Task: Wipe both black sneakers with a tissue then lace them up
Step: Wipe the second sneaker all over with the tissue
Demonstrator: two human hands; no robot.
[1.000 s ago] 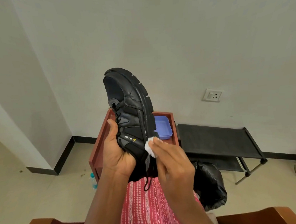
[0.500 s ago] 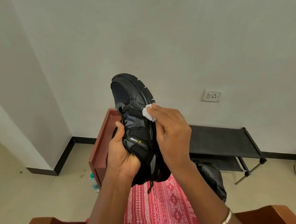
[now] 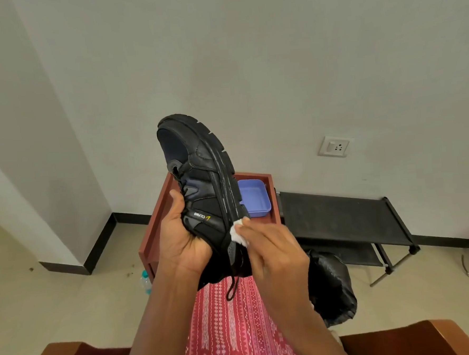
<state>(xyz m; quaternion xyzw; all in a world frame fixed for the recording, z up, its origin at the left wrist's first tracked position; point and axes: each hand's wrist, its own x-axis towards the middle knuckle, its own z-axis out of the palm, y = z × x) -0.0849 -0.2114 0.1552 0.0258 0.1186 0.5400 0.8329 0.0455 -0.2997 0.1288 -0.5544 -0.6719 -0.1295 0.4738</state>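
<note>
I hold one black sneaker up in front of me, toe pointing up, sole turned to the right. My left hand grips it around the heel and side, thumb near the laces. My right hand pinches a small white tissue and presses it against the sole edge near the heel. A loose black lace end dangles below the shoe. A dark rounded black thing lies on the floor at my right; I cannot tell whether it is the second sneaker.
A reddish wooden table stands ahead with a blue plastic tray on it. A black folding rack sits to its right against the wall. A small water bottle stands on the floor. Wooden chair arms frame my pink-patterned lap.
My right hand slid the tissue down the sole edge from mid-shoe to near the heel. The sneaker rose slightly and the blue tray came back into sight.
</note>
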